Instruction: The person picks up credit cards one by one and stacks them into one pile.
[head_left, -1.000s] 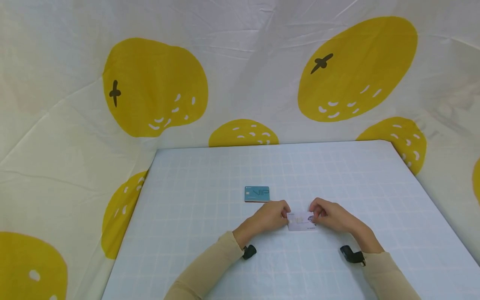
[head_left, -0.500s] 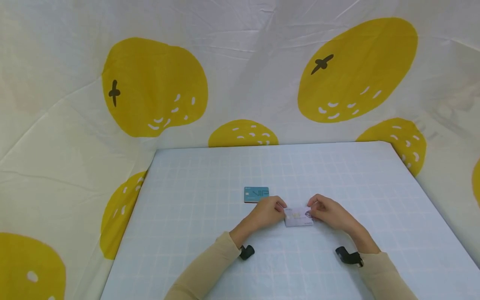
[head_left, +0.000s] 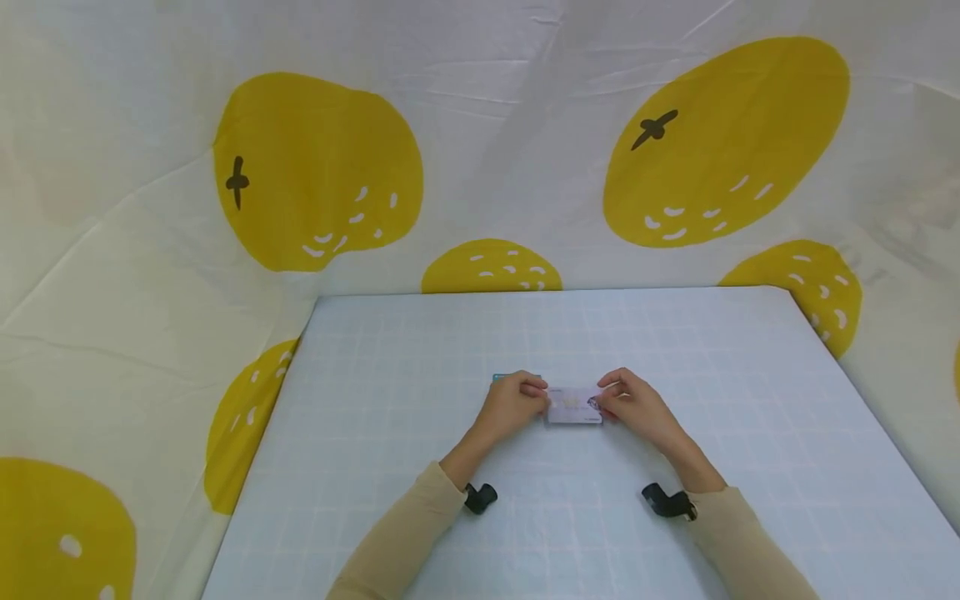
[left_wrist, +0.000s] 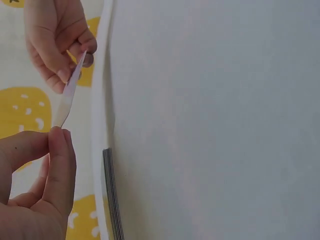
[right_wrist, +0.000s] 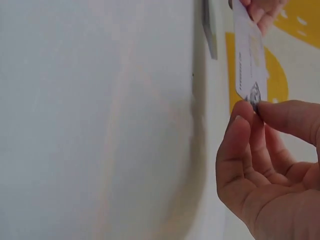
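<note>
A pale lilac card (head_left: 574, 406) with a dark emblem at its right end is held above the table between both hands. Its left end is pinched by my left hand (head_left: 512, 408), thumb against fingertips. My right hand (head_left: 637, 410) pinches the opposite end, by the emblem (right_wrist: 254, 93). The left wrist view shows the card (left_wrist: 70, 97) edge-on and slightly bowed, raised off the surface. Behind my left hand lies a teal card (head_left: 498, 377), mostly hidden in the head view. From the left wrist it appears as the thin layered edges of a card stack (left_wrist: 113, 195).
A pale checked cloth covers the table (head_left: 420, 350). White fabric with yellow fruit prints (head_left: 318, 171) hangs behind and at both sides. Each wrist carries a small black camera, one at the left wrist (head_left: 482, 498) and one at the right wrist (head_left: 667, 502).
Both hands have carried the lilac card up and to the left, toward the teal card. My left hand now covers most of the teal card, which was in plain view before.
</note>
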